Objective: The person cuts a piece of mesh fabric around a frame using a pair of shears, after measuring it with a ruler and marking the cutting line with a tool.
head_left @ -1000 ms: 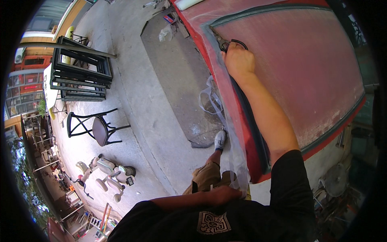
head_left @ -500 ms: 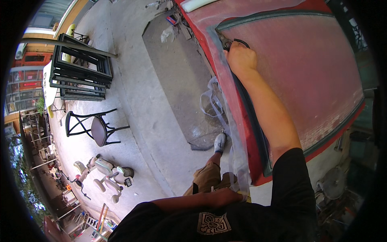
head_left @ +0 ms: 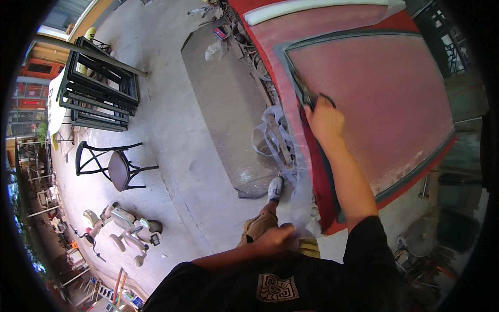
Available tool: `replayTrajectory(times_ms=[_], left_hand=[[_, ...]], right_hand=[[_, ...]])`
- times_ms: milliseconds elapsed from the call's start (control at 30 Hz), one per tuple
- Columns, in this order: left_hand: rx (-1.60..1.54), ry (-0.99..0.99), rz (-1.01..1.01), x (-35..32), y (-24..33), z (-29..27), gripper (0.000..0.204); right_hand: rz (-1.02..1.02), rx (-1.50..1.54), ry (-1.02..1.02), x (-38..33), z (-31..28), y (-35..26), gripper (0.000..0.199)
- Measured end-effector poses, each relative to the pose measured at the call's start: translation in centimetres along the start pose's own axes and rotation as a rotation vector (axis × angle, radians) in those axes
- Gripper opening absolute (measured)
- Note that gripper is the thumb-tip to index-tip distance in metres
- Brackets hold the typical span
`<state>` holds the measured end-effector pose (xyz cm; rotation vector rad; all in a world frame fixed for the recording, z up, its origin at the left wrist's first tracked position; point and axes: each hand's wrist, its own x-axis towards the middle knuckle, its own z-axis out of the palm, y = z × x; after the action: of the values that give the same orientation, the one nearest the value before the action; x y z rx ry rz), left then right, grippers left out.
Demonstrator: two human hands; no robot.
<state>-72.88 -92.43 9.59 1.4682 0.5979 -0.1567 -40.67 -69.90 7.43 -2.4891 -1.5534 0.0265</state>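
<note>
A pair of scissors with dark handles (head_left: pixel 313 98) is in my right hand (head_left: pixel 326 120), which is closed round the handles. Its blades point up and left along the dark grey border of a large red panel (head_left: pixel 374 104). Clear plastic film (head_left: pixel 299 156) covers the panel's left edge and trails down toward my body. Low in front of me, my left hand (head_left: pixel 280 237) is closed at the lower end of that film; its fingers are partly hidden. A white roll of film (head_left: pixel 317 9) lies across the panel's far end.
Loose film strips (head_left: pixel 267 132) hang beside the panel above a dark floor mat (head_left: pixel 223 99). To the left stand a black chair (head_left: pixel 118 169), stacked dark frames (head_left: pixel 99 86) and a small pale scooter (head_left: pixel 122 229). Clutter (head_left: pixel 416 244) lies at the right.
My right hand with the scissors has moved nearer along the panel's left border. The left hand has shifted slightly left and up. The view has shifted a little, showing more of the roll.
</note>
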Motion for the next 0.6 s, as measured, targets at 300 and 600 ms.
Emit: replayTrajectory(times_ms=[300, 600], left_hand=[[0.639, 0.651, -0.235, -1.2, -7.3, -8.3, 0.082], [-0.608, -0.554, 0.627, -3.5, 27.2, 3.6, 0.058]], right_hand=[[0.355, 0.276, -0.090, -25.5, -10.1, 8.4, 0.058], [0.663, 0.948, 0.161, -38.5, -12.9, 12.4, 0.021]])
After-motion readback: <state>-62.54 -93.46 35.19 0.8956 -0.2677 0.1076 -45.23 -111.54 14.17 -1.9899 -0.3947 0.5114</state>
